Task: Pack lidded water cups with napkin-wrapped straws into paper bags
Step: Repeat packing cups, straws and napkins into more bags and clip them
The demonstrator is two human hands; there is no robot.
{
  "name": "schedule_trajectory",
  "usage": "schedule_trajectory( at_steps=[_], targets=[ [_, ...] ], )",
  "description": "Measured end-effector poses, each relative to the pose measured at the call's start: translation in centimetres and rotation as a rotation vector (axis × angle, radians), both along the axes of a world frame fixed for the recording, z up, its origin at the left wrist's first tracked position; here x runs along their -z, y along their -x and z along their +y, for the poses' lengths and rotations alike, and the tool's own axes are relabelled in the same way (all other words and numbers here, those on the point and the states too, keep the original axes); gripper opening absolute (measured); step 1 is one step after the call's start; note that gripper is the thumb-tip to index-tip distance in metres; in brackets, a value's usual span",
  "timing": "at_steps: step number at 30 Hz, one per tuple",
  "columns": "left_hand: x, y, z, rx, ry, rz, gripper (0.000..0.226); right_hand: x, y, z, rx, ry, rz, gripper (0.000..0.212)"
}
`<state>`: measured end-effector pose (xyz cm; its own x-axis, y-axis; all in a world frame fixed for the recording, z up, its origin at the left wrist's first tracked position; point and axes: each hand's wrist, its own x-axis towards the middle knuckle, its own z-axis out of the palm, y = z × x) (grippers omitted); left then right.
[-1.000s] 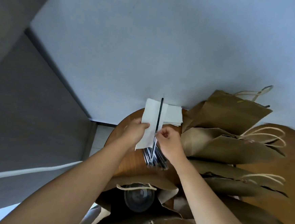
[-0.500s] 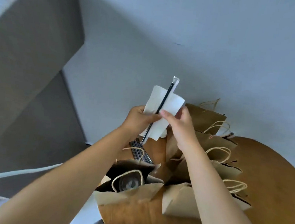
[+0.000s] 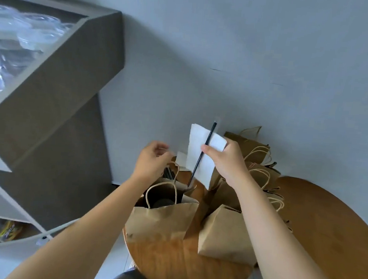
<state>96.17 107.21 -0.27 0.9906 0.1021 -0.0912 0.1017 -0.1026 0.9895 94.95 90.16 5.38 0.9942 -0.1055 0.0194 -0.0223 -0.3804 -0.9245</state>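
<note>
My right hand (image 3: 225, 160) pinches a white napkin (image 3: 201, 160) with a black straw (image 3: 201, 156) laid across it, held above the table. My left hand (image 3: 152, 161) hangs apart from the napkin with loosely curled fingers, just above the rope handle (image 3: 177, 172) of an open brown paper bag (image 3: 161, 219). Inside that bag a dark lidded cup (image 3: 162, 203) shows dimly. A bundle of black straws (image 3: 168, 174) and a napkin stack (image 3: 181, 159) lie behind the bag.
Several more brown paper bags (image 3: 226, 233) stand and lie on the round wooden table (image 3: 325, 227), against a grey wall. A grey shelf unit (image 3: 57, 89) at the left holds clear plastic lids or cups (image 3: 22, 32). A white cord (image 3: 27, 240) runs along the floor.
My left hand has let go of the napkin and dropped toward the bag's handle. My right hand now holds napkin and straw alone. The view has swung left, bringing the shelf into sight.
</note>
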Motion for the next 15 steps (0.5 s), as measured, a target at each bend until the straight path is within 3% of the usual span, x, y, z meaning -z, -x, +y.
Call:
schedule_trajectory(
  at_steps=[3,6,8,11,15],
  targets=[
    [3.4,1.8,2.9,-0.094,-0.394,0.034,0.006,1.0,0.7,-0.4,-0.025,0.094,0.026,0.029],
    [5.9,3.0,4.5,0.180,-0.791,0.056,0.016,1.8,1.4,-0.2,-0.091,0.186,0.081,0.026],
    [6.4,3.4,4.7,0.386,-1.003,0.039,0.035,2.2,1.9,0.3,-0.141,0.233,0.123,0.017],
    [6.7,3.8,4.9,0.606,-1.308,0.065,0.083,2.8,2.2,1.4,-0.253,0.269,0.180,0.012],
    [8.1,4.3,5.4,0.635,-1.401,0.142,0.113,3.9,2.0,3.5,-0.412,0.294,0.297,0.016]
  ],
)
